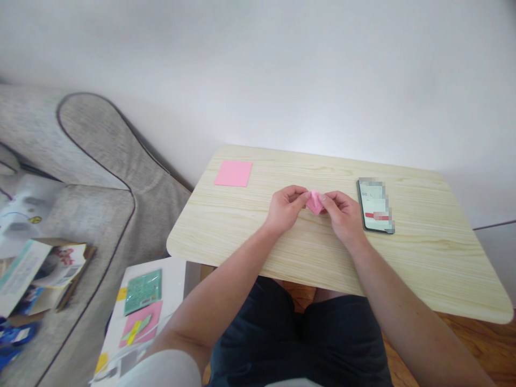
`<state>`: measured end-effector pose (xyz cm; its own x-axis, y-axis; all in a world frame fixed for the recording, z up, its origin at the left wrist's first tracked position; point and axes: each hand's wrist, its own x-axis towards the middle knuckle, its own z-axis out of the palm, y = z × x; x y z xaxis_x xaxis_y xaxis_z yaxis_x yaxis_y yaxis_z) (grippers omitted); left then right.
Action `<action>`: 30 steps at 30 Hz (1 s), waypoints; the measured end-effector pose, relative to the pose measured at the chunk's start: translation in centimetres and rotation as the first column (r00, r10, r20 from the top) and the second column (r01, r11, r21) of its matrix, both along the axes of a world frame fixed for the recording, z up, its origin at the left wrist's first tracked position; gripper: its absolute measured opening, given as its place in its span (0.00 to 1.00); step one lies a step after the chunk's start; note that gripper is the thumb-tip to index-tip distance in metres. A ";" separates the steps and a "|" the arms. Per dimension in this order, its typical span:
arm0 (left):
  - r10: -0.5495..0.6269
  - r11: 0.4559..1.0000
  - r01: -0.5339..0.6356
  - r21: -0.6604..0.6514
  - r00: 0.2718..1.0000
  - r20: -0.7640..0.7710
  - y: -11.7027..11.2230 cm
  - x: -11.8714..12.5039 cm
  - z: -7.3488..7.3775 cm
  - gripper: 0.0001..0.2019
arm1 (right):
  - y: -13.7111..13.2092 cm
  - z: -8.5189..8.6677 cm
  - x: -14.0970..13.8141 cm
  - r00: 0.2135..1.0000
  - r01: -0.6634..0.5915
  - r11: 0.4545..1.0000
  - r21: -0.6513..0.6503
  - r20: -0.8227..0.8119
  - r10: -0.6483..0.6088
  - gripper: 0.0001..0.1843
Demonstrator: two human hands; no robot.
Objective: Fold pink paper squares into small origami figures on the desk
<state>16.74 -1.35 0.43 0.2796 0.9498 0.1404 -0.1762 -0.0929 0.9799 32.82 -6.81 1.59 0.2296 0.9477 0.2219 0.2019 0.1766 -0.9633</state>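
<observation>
Bare left hand (287, 208) and bare right hand (343, 215) both pinched small, folded pink paper (314, 202) | pale, round-cornered wood-grain table (423, 247) lay beneath | black-edged rectangular phone (373, 205) lay beside right hand

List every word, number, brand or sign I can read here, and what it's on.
No text reads clearly.
Phone screen: perhaps "00", faint; the rest is pixelated.
Green packet: printed lines, too blurred to read.
Open box: print too blurred to read.
Blue item: pale patch, unreadable.
Folded pink paper: no writing visible.
</observation>
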 end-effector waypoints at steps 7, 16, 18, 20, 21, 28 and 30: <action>0.012 0.999 -0.009 -0.037 0.998 0.061 0.4 -0.2 0.2 0.15 | 0.1 0.1 0.3 0.994 -0.101 0.994 -0.032 0.042 0.102 0.19; 0.019 0.999 -0.016 -0.037 0.997 0.074 0.6 0.0 -0.4 0.15 | 0.4 -0.3 0.6 0.996 -0.086 0.996 -0.039 0.017 0.086 0.18; 0.001 0.999 0.001 -0.035 0.999 0.048 0.5 -0.1 -0.3 0.17 | 0.4 -0.3 0.6 0.997 -0.076 0.997 -0.033 0.002 0.076 0.17; -0.020 1.000 0.021 -0.021 0.999 0.026 0.3 -0.2 -0.2 0.19 | 0.4 -0.4 0.5 0.998 -0.064 0.998 -0.029 -0.012 0.063 0.16; -0.033 0.999 0.033 -0.013 0.999 0.021 0.3 -0.3 -0.1 0.20 | 0.4 -0.4 0.5 0.998 -0.060 0.998 -0.027 -0.017 0.059 0.16; -0.119 0.993 0.120 -0.012 0.992 0.035 0.0 -0.3 0.3 0.20 | 0.3 -0.4 0.5 1.000 -0.022 1.000 -0.002 0.012 0.022 0.18; -0.123 0.992 0.123 -0.017 0.992 0.029 0.0 -0.2 0.2 0.20 | 0.3 -0.5 0.5 1.000 -0.012 1.000 0.005 0.023 0.012 0.18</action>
<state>16.52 -1.37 0.68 0.3906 0.9111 0.1320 -0.2121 -0.0505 0.9759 33.29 -6.46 1.12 0.2129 0.9492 0.2317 0.2219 0.1840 -0.9576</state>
